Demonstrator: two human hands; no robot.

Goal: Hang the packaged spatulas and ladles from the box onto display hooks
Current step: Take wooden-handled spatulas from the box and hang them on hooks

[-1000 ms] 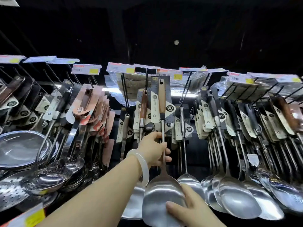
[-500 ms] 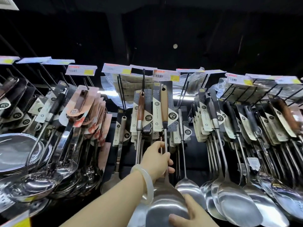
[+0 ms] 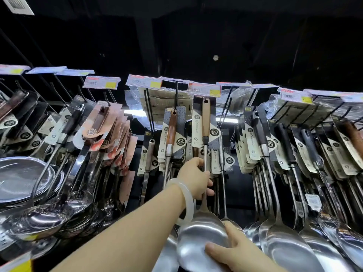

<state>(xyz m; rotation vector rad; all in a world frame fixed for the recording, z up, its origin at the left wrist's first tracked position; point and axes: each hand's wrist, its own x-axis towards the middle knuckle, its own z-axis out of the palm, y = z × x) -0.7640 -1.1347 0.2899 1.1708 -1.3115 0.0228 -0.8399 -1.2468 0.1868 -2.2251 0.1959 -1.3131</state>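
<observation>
Head view: left hand (image 3: 195, 178), white bangle (image 3: 184, 201) on the wrist, has its fingers curled round the steel shaft of a packaged spatula (image 3: 204, 193), just below the card sleeve. The spatula stands nearly upright at the middle of the display rack; its pale wooden handle (image 3: 205, 118) reaches up to just under a price tag (image 3: 204, 89). Whether the hang hole is on the hook cannot be told.

Right hand (image 3: 233, 250) cups the spatula's blade (image 3: 198, 238) from the lower right, thumb laid across the blade face, fingers behind the edge.

Just left of the held spatula hangs a brown-handled spatula (image 3: 170, 134). Rows of hung spatulas (image 3: 275, 173) fill the rack's right side. Ladles and skimmers (image 3: 49, 193) in copper-toned cards fill the left side.
</observation>
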